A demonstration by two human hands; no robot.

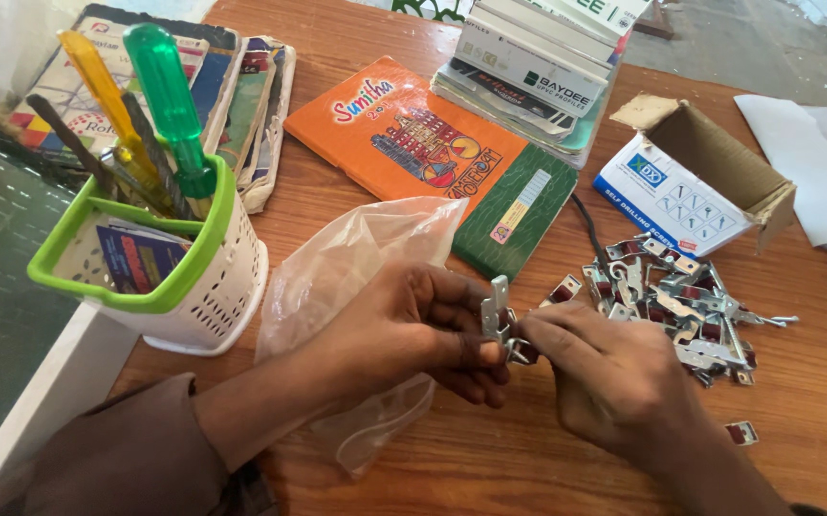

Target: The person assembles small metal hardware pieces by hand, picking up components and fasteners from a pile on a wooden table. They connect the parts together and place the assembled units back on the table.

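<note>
A small silvery stamped-metal bracket (498, 311) is pinched between the thumb and curled fingers of the left hand (413, 330), just above the wooden table (815, 401) near its middle. The right hand (605, 377) is closed in a fingertip pinch on the lower end of the same piece, where a second small metal part seems to be joined to it; how the two parts meet cannot be made out. The bracket is judged to be light, stiff and hard, with thin edges and smooth plated faces that may slip, so it is best taken by its flat sides rather than its edges.

A crumpled clear plastic bag (356, 258) is lying beneath the left wrist. Just right of the hands, a loose heap of similar metal brackets with dark red parts (681, 306) is spread on the table, and one stray piece (740, 433) lies apart from it. Behind the heap an open white and blue cardboard box (691, 182) is set. An orange and green notebook (423, 148) and a stack of books (538, 67) lie farther back. At the left, a white and green perforated plastic holder (194, 277) stands with screwdrivers (170, 96) in it.
</note>
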